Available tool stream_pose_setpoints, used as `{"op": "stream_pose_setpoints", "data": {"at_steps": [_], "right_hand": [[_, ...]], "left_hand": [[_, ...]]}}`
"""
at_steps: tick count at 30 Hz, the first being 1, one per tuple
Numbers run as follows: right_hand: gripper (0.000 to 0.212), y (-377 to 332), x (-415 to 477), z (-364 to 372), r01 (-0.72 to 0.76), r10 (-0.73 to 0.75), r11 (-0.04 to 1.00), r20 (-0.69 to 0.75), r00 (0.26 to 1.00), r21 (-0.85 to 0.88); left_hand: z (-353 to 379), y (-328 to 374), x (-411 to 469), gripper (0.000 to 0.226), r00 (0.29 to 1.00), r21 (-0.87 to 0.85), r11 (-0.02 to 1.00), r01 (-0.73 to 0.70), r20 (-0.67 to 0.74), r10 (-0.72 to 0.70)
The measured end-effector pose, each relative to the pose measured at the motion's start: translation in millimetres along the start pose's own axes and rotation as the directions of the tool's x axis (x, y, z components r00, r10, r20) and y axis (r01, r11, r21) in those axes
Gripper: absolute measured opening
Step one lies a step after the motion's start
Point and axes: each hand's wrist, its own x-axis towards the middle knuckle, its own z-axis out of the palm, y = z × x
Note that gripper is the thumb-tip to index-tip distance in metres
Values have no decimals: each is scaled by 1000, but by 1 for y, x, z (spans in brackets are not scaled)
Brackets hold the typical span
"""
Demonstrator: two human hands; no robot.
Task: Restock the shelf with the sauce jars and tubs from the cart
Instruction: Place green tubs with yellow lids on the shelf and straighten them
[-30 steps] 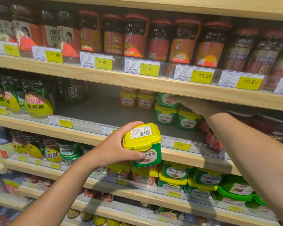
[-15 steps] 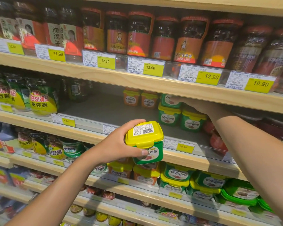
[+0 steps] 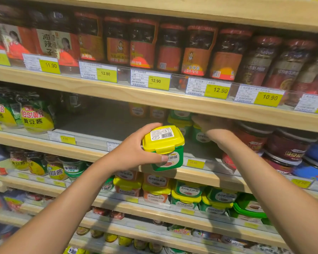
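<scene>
Up a little has come the tub (image 3: 163, 147) — the left hand (image 3: 132, 153) grips it near the lid, thumb across the front and fingers behind, level with the shelf (image 3: 103, 123), likely ready to slide it in upright. Farther in, the right hand (image 3: 209, 123) reaches over the stacked tubs (image 3: 201, 136), probably steadying them — its fingers are in shadow, so I cannot tell their hold.

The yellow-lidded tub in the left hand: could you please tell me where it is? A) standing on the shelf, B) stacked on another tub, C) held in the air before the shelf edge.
C: the left hand grips the tub in front of the shelf, resting on nothing.
</scene>
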Motion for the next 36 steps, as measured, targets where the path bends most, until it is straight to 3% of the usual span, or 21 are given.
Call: {"op": "stream_pose_setpoints", "data": {"at_steps": [2,3,5,10,15,22,25,31,33,36], "right_hand": [[30,6,-13,6,226,-221,974,-144,965,18],[38,13,-16,10,316,-287,942,-218,933,112],[30,30,-27,11,391,-339,886,-229,913,248],[28,46,-49,7,300,-279,842,-114,954,448],[30,57,-55,11,207,-192,778,-89,977,594],[20,54,-56,12,237,-142,772,-204,969,590],[21,47,-54,10,235,-136,841,-230,964,487],[18,43,-42,15,177,-89,929,-268,959,324],[18,40,-39,14,156,-77,953,-293,953,259],[25,32,-34,12,152,-53,944,-318,946,292]], "left_hand": [[5,7,9,89,1000,11,1000,-1,-11,1],[8,11,13,88,1000,12,1000,4,-12,-4],[17,19,24,86,999,39,999,22,-29,-21],[50,32,51,69,971,201,960,193,-178,-158],[86,29,71,61,946,186,956,227,-275,-171],[114,26,88,59,918,111,979,170,-378,-117],[120,28,92,58,915,129,975,179,-387,-117],[123,30,99,16,903,-2,982,187,-394,-173],[124,29,100,27,909,6,969,247,-348,-229],[124,27,102,39,913,19,959,282,-311,-262]]}}
